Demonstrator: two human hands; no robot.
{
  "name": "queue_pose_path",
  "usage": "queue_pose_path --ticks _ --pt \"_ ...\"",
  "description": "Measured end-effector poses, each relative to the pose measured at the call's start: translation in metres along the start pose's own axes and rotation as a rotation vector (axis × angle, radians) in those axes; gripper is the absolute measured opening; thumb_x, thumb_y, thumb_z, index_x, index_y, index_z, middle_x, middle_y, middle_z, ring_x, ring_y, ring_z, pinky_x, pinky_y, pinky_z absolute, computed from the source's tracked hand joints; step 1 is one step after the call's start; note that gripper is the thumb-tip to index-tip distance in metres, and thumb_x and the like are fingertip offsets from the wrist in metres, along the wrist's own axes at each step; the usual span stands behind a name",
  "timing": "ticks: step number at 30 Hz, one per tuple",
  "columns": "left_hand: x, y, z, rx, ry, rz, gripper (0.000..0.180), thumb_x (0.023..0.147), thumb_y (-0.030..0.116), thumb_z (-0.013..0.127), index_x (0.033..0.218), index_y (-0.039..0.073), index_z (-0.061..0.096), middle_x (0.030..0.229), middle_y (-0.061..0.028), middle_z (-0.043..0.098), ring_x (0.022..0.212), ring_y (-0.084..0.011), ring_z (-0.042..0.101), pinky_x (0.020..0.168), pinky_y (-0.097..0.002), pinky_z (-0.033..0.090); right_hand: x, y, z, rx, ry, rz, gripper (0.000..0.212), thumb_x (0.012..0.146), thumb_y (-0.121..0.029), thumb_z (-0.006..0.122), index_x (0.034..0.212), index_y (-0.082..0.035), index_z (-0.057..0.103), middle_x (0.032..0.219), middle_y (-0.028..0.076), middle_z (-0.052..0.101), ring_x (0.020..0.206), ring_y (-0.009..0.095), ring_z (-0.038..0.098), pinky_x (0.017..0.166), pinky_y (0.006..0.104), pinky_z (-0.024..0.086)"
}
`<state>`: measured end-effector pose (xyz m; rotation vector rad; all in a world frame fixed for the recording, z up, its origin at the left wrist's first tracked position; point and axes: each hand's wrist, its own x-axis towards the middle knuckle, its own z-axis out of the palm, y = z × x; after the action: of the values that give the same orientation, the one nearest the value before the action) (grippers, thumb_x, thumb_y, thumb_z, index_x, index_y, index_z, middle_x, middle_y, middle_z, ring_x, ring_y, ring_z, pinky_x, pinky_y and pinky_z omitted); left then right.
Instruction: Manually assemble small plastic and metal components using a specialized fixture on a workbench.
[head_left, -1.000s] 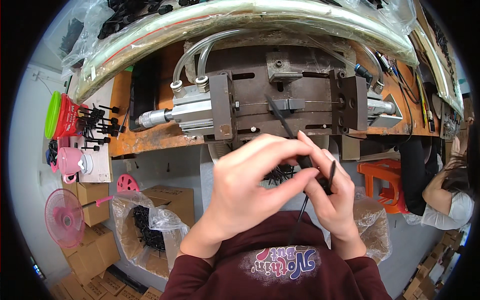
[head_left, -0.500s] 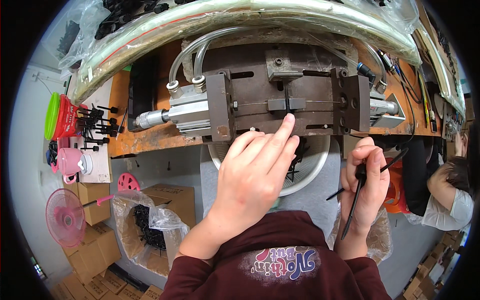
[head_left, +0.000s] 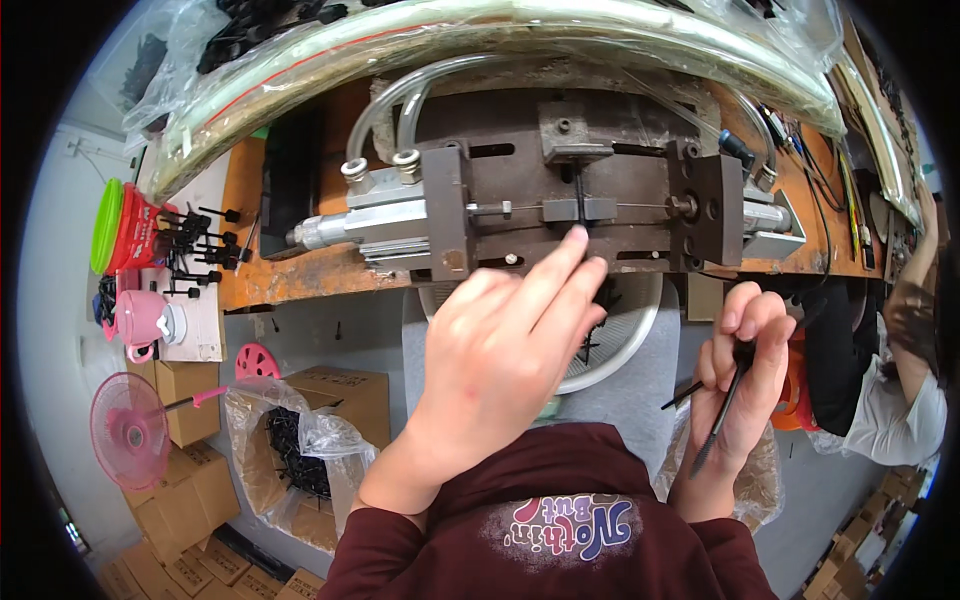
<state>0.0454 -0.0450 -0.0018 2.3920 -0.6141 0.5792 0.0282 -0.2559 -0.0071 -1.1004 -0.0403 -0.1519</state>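
Fingers stretched out, my left hand (head_left: 500, 345) reaches up to the metal fixture (head_left: 625, 160). Its index fingertip is at the lower end of an upright black rod (head_left: 579, 190), which sits at the small grey clamp block (head_left: 600, 209) in the fixture's middle. Closed in front of the bench's right part, my right hand (head_left: 745, 370) grips thin black rods (head_left: 715, 440). One has a ridged end pointing down, and another sticks out to the left. Below my left hand, a white basket (head_left: 640, 345) on my lap holds more black rods, partly hidden.
Air cylinders (head_left: 375, 232) with clear hoses flank the fixture. Black parts, a pink cup (head_left: 140, 318) and a red container (head_left: 135, 232) stand at the left. Below are a pink fan (head_left: 130, 428) and a plastic-lined box (head_left: 300, 455). Another person's arm (head_left: 910, 300) is at the right.
The left cylinder's bolt now extends further from its plate toward the middle. My right hand has turned slightly, shifting the rods. My left index finger stays at the upright rod.
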Motion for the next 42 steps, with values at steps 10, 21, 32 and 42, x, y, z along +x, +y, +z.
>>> queue_pose_path --ticks 10,21,32,42 --pt "-0.032 -0.15 -0.09 0.047 0.718 -0.54 0.014 0.092 0.006 0.073 0.103 -0.002 0.073 0.101 -0.0093 0.073 0.092 -0.0153 0.069 0.084 -0.0267 0.053 -0.002 0.004 -0.002 0.074 0.0 -0.033 0.033 0.094 -0.023 0.076 0.091 -0.005 0.049 0.101 0.004 0.043 0.06 0.001 0.03 0.051 0.0168 0.026" --pt "0.016 -0.227 -0.073 0.544 0.066 -0.744 0.1 0.07 0.047 0.086 0.146 -0.001 0.041 0.129 -0.0288 0.061 0.11 -0.0413 0.067 0.091 -0.0461 0.056 -0.011 0.002 -0.007 0.04 0.001 -0.092 0.034 0.093 -0.029 0.076 0.092 -0.002 0.056 0.093 0.001 0.04 0.056 0.0 0.028 0.044 0.0145 0.024" --pt "0.012 -0.221 -0.068 0.599 0.179 -0.675 0.095 0.07 0.047 0.086 0.143 0.002 0.044 0.133 -0.0274 0.058 0.111 -0.0443 0.065 0.091 -0.0491 0.055 -0.011 0.006 -0.019 0.021 -0.002 -0.106 0.028 0.097 -0.022 0.071 0.109 0.001 0.059 0.095 0.003 0.041 0.056 0.0 0.028 0.045 0.0143 0.024" --pt "-0.037 -0.102 -0.087 0.098 0.733 -0.403 0.011 0.089 0.001 0.074 0.098 0.001 0.069 0.089 -0.0055 0.071 0.072 -0.0113 0.062 0.07 -0.0255 0.051 -0.012 0.009 -0.013 -0.228 0.13 -0.204 0.022 0.099 -0.018 0.068 0.111 -0.002 0.06 0.102 0.005 0.047 0.064 0.004 0.031 0.05 0.0186 0.024"
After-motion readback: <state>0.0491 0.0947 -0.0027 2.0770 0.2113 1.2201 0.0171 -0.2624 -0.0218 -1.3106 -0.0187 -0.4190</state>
